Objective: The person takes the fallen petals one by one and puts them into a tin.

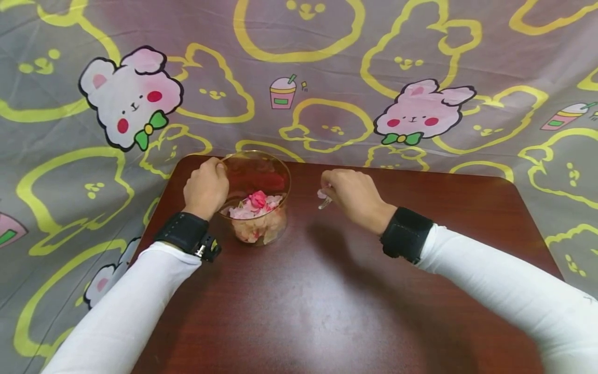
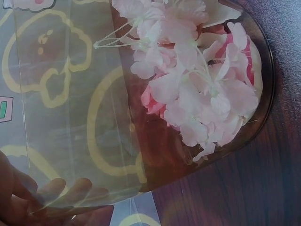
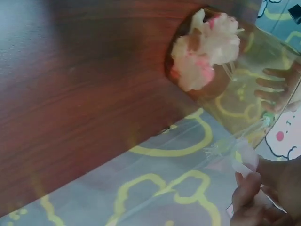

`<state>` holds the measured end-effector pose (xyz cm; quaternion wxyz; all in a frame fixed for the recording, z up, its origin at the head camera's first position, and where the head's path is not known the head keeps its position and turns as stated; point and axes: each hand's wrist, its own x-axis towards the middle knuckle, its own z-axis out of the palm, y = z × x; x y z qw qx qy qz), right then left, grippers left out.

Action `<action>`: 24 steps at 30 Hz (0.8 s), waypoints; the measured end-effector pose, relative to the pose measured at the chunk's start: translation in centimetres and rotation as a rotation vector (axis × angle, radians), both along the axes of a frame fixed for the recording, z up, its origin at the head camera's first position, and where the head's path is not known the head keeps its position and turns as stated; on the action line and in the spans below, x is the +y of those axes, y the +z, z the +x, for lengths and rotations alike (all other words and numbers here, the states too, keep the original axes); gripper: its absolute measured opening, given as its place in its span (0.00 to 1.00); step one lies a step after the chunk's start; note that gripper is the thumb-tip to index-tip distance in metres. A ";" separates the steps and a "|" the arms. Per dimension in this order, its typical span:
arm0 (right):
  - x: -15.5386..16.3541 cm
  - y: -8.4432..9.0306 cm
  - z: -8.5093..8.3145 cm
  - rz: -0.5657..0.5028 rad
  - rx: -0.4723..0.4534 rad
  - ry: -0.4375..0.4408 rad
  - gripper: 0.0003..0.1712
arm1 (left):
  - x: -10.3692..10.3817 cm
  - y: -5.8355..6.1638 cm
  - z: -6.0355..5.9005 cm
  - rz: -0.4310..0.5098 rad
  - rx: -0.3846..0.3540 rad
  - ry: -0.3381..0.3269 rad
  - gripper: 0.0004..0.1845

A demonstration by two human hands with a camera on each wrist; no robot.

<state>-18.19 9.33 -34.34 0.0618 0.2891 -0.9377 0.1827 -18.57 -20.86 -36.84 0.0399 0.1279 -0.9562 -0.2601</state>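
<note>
A see-through amber container (image 1: 249, 169) stands at the back left of the table, with pink and whitish artificial flowers (image 1: 254, 205) heaped in its lower part. My left hand (image 1: 205, 188) grips its rim on the left side; in the left wrist view several fingers (image 2: 77, 193) show through the clear wall. To the right of the container, above the table, my right hand (image 1: 352, 195) pinches a small pale flower (image 3: 247, 155) with thin clear stems between thumb and fingers. The left wrist view shows thin stems among the petals inside.
The reddish-brown wooden table (image 1: 289, 311) has rounded back corners. A grey cloth (image 1: 327, 78) with yellow outlines and cartoon rabbits hangs right behind it and along the sides. Each wrist wears a black band (image 1: 407, 235).
</note>
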 end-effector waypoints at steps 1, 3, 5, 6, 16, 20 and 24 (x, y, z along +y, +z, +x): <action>-0.4 0.2 -0.1 0.001 0.011 -0.002 0.07 | 0.0 0.0 0.0 0.001 -0.001 0.001 0.22; -1.2 0.6 -0.2 -0.010 0.032 -0.003 0.06 | 0.0 0.0 0.0 0.003 -0.001 0.001 0.22; -2.0 1.1 -0.3 -0.031 0.050 0.000 0.05 | 0.0 0.0 0.0 0.004 0.000 0.001 0.22; -2.3 1.3 -0.3 -0.042 0.057 0.000 0.05 | 0.0 0.0 0.1 0.005 0.000 0.001 0.22; -6.0 3.4 0.0 -0.098 0.089 0.020 0.07 | -0.1 0.1 0.1 0.006 0.003 0.009 0.22; -7.5 3.4 0.1 -0.102 0.081 0.025 0.07 | -0.1 0.0 0.1 0.009 0.001 0.011 0.22; -8.7 3.2 0.1 -0.096 0.061 0.022 0.08 | 0.0 0.0 0.1 0.015 0.003 0.009 0.22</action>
